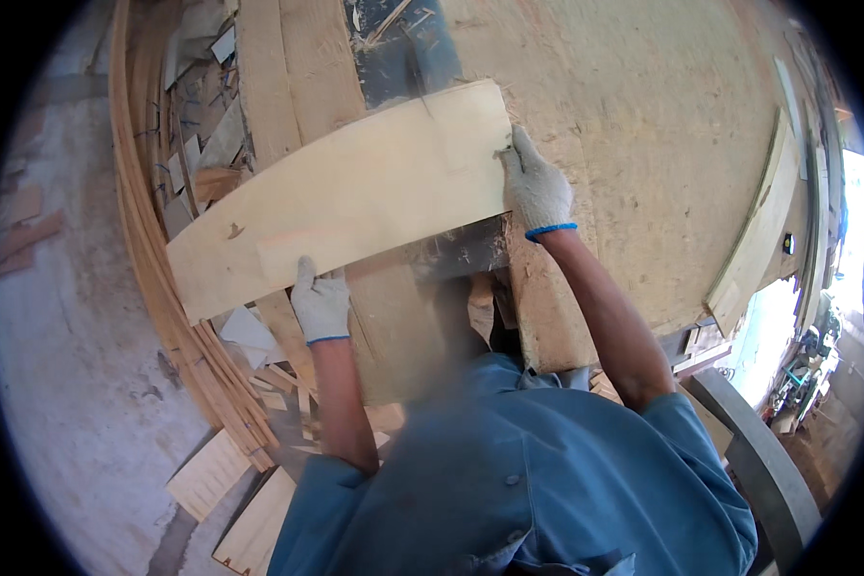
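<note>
A pale plywood panel (355,187) with one curved long edge lies across my view, over the workbench, tapering toward its left end. My left hand (320,302), in a white knit glove, grips the panel's near edge, the thumb lying on top and the other fingers partly hidden. At the wide right end, my right hand (540,182), gloved the same way with a blue cuff, is closed on the edge. Under the panel, a dark metal plate (466,248) is set into the wooden workbench (662,144).
Long thin wood strips (139,230) run along the left of the bench, beside wood scraps and offcuts. A narrow board (763,221) lies at the bench's right side. Cut panels (211,472) rest on the floor at lower left. A grey curved bar (763,461) stands at lower right.
</note>
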### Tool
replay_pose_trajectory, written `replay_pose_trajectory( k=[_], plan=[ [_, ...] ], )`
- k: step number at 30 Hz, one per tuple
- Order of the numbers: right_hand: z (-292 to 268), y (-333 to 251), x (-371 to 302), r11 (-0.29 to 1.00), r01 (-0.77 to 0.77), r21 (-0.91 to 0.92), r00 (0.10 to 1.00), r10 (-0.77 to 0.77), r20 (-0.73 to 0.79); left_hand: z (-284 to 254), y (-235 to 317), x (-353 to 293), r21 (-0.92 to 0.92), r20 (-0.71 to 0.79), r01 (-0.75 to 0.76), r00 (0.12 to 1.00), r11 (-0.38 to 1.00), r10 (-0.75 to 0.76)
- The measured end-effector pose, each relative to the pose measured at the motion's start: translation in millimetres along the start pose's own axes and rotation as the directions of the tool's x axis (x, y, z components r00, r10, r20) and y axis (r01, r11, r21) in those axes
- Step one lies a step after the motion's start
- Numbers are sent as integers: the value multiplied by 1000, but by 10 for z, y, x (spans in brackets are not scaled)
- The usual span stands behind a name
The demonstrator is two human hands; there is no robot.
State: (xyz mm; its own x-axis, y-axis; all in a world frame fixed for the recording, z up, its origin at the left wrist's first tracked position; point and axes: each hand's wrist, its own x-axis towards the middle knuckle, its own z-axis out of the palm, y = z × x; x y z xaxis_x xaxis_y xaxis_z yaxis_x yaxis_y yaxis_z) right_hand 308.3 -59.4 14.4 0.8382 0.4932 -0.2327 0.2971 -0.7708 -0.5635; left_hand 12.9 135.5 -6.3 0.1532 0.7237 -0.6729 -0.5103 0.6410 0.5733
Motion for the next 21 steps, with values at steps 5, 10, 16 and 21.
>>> replay_pose_trajectory(
  k=[5, 10, 16, 21],
  plan=[
    [91, 4, 113, 999, -43, 7, 998, 43, 41, 53, 89, 174, 33, 30, -6, 1000, 999, 5],
    [43, -186, 161, 993, -94, 68, 995, 95, -9, 100, 123, 376, 64, 55, -9, 998, 998, 6],
    [46, -195, 377, 998, -55, 10, 998, 54, 36, 216, 109, 478, 18, 12, 38, 999, 999, -39],
    [-12, -225, 327, 998, -69, 11, 997, 68, 44, 157, 80, 450, 26, 102, -1, 995, 1000, -1]
  ],
)
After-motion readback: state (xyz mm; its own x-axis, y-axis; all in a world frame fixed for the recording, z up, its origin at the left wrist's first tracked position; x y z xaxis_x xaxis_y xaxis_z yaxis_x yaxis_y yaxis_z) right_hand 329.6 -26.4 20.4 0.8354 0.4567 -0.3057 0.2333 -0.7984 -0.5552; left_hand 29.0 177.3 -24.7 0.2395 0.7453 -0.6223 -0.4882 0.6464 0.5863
